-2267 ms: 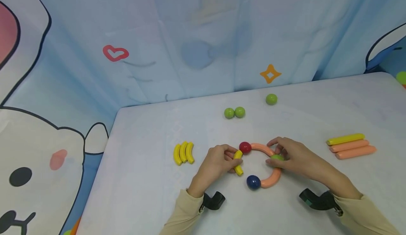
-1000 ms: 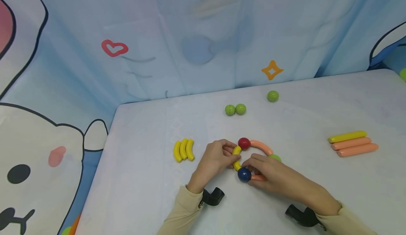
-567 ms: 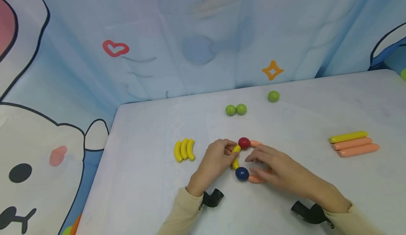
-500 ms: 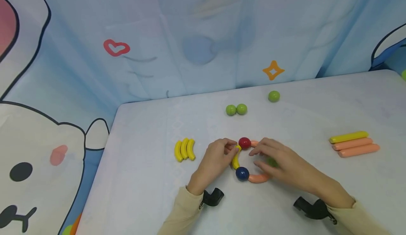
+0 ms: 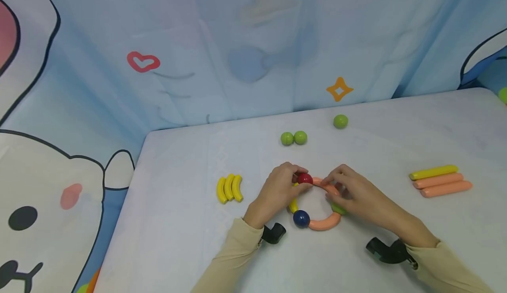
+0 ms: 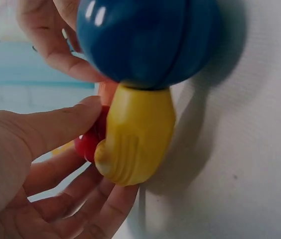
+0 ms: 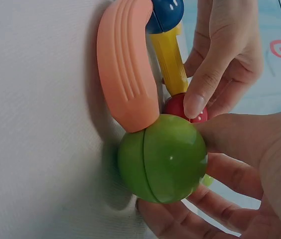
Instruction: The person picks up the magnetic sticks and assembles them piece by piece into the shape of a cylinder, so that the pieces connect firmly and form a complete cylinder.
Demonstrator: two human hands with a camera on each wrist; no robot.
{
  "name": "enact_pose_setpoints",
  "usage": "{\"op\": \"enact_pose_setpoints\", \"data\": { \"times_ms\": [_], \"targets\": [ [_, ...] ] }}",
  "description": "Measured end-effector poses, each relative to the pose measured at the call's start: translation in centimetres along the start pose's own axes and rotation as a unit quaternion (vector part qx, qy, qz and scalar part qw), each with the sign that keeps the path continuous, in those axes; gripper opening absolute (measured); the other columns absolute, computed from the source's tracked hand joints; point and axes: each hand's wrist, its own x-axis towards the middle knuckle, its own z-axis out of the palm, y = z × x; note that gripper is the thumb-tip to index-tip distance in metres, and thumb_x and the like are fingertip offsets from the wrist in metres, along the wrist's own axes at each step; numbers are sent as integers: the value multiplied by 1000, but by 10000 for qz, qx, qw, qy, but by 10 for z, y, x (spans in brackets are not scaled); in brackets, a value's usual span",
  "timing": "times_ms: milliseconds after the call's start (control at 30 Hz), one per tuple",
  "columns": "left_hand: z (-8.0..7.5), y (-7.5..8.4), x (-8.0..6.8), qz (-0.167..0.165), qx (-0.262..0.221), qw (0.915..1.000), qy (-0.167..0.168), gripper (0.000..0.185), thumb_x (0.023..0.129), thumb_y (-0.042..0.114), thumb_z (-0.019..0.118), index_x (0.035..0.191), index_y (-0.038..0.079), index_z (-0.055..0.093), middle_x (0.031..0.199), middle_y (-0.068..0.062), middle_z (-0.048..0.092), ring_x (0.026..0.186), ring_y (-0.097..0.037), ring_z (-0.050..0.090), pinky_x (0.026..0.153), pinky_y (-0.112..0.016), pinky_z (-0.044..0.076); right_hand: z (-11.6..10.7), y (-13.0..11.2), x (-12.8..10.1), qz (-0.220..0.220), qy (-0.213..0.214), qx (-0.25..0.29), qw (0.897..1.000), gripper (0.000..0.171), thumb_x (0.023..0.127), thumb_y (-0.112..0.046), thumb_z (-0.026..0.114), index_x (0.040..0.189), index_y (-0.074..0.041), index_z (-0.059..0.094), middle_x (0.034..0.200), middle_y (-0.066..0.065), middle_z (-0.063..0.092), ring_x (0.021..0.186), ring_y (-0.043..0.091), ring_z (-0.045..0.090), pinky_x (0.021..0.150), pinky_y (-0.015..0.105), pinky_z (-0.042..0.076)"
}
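Observation:
A ring of toy balls and curved sticks lies on the table. My left hand (image 5: 279,189) pinches its red ball (image 5: 305,178) between thumb and fingers. Thumb and fingers of my right hand (image 5: 362,196) pinch the upper orange curved stick (image 5: 330,189), close by the green ball (image 7: 170,159). That ball meets the lower orange curved stick (image 5: 325,223), which runs to the blue ball (image 5: 301,218). From the blue ball, a yellow curved stick (image 6: 140,134) goes up towards the red one. The left hand partly hides this yellow stick in the head view.
Several yellow curved sticks, three at most visible, lie to the left (image 5: 229,188). Two green balls (image 5: 294,138) touch at the back, and another green ball (image 5: 340,121) lies right of them. One yellow straight stick (image 5: 433,172) and two orange straight sticks (image 5: 445,188) lie at the right.
The blue ball has shifted left onto the yellow stick's lower end. My left hand has gone from that stick to the red ball; my right hand has left the blue ball for the upper orange stick.

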Motion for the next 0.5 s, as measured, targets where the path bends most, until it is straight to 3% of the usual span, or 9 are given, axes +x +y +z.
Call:
{"op": "enact_pose_setpoints", "data": {
  "times_ms": [300,500],
  "targets": [
    [2,8,1,143,870,9960,174,36,94,24,82,126,10,75,112,-5,67,92,-9,60,81,-12,50,0,-2,0,222,-162,-90,9996,15,92,-7,79,106,-8,76,113,9,59,85,13,57,72,25,54],
    [1,10,-9,47,830,9956,422,49,93,32,83,134,10,69,119,-6,62,94,-10,59,84,-15,52,0,-1,0,210,-261,-166,9993,16,92,-10,81,107,-7,76,114,9,58,88,15,58,73,27,55]
  ]
}}
